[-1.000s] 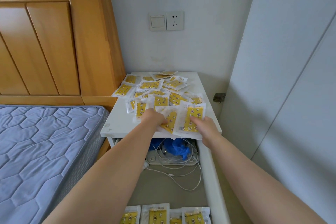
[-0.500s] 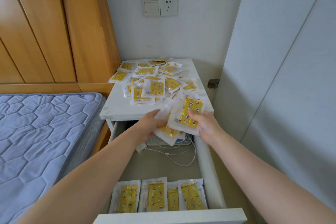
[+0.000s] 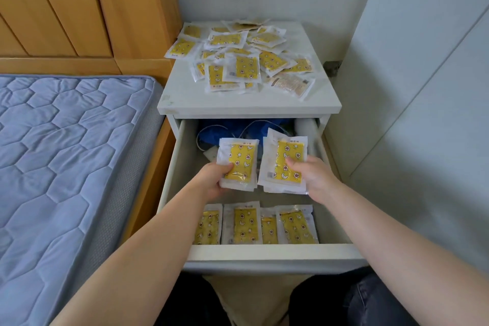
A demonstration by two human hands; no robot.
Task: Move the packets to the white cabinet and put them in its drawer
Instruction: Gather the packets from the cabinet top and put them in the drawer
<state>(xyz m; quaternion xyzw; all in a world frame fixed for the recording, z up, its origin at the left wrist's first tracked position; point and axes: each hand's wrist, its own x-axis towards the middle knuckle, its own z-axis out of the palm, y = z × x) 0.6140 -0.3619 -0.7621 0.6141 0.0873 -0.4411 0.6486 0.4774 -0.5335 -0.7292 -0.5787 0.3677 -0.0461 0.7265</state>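
Left hand (image 3: 214, 180) and right hand (image 3: 316, 178) lowered packets (image 3: 239, 160), apparently over drawer (image 3: 264, 253).

A bedroom in a home: a quilted blue mattress (image 3: 66, 153) lay against a tall wooden headboard (image 3: 79, 2), while a white cabinet (image 3: 248, 106), its drawer (image 3: 264, 251) open, served as a nightstand just beside the bed, between it and pale tall panels (image 3: 423, 87).

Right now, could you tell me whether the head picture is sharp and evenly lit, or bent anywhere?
Head view: soft, even light without glare; the packets held by the left hand and right hand look sharp; the back of the drawer is shadowed; the wide lens bows the mattress edge.
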